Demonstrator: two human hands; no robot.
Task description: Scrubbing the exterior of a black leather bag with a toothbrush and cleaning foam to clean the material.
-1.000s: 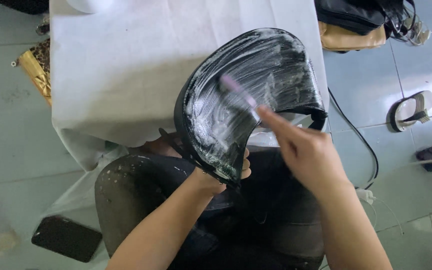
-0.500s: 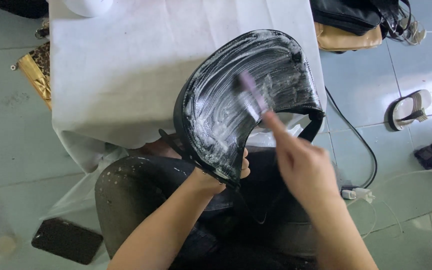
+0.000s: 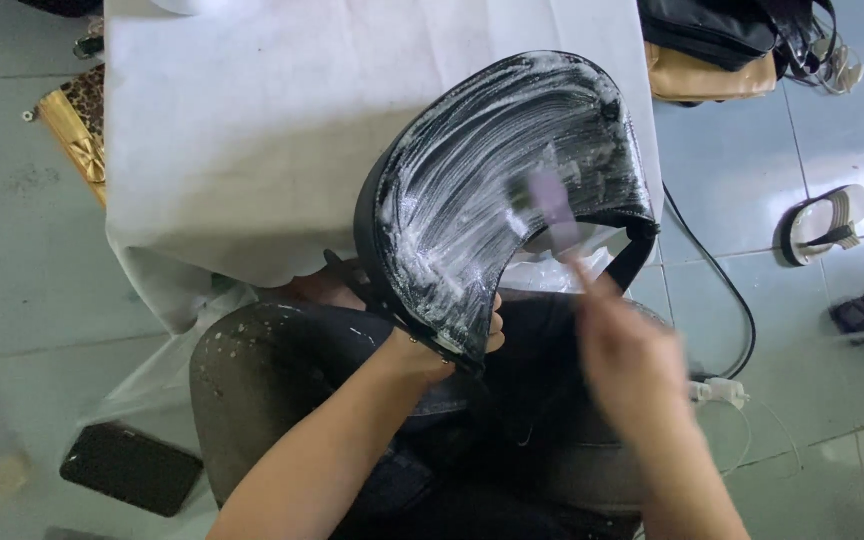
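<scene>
- One view is given, from the head camera, looking straight down over the lap.
- A black handbag (image 3: 497,190), half-moon in shape and glossy like patent leather, is held tilted above the knees, its upper edge over the front edge of a table (image 3: 252,150).
- The bag's broad face is smeared with white foam in curved, streaky strokes; the coat is thick near the lower left rim and thinner toward the top.
- The left hand (image 3: 472,335) is closed on the bag's lower edge from beneath; only the fingertips and wrist are seen past the rim.
- The right hand (image 3: 632,360) is blurred, its fingers closed round the handle of a small brush (image 3: 549,205), pale lilac in colour.
- The brush head is laid against the foamed face, near the bag's right side.
- A black strap (image 3: 637,255) is seen at the bag's right end, hanging toward the lap.
- The table is covered with a plain white cloth whose edge hangs in soft folds.
- The lap is covered by a dark apron (image 3: 282,370) speckled with pale spots.
- On the grey tiled floor a flat black pouch (image 3: 130,468) is seen at lower left, and a leopard-patterned gold purse (image 3: 72,125) left of the table.
- At upper right a tan bag (image 3: 712,75) lies under a black one; what is inside cannot be told.
- A pale sandal (image 3: 827,222) and a black cable (image 3: 722,300) lie on the tiles at right.
</scene>
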